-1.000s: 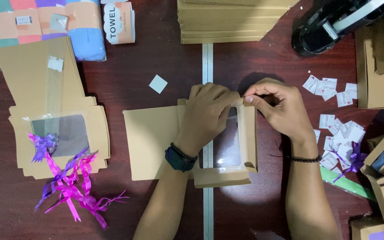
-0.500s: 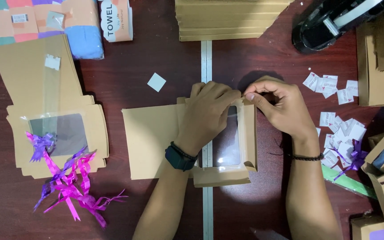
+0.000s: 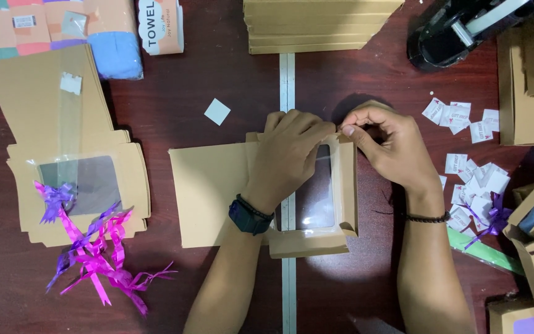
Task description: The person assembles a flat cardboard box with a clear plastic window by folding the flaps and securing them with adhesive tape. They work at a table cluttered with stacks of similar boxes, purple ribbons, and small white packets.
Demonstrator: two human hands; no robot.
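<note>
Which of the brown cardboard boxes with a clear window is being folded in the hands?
The box with the window at the table's middle, held at its top edge by both hands. The other windowed one lies flat at left, under ribbons.

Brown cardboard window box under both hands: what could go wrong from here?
1. Both the left hand and the right hand pinch the far edge of the brown cardboard window box; pressing might crease its clear film window.
2. The near flap looks unfolded and could spring open.
3. The small white square sticker lies apart, perhaps forgotten.

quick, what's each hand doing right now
Left hand: closed, pressing the far edge of the brown window box.
Right hand: closed, fingers pinched at that box's far corner.
</note>
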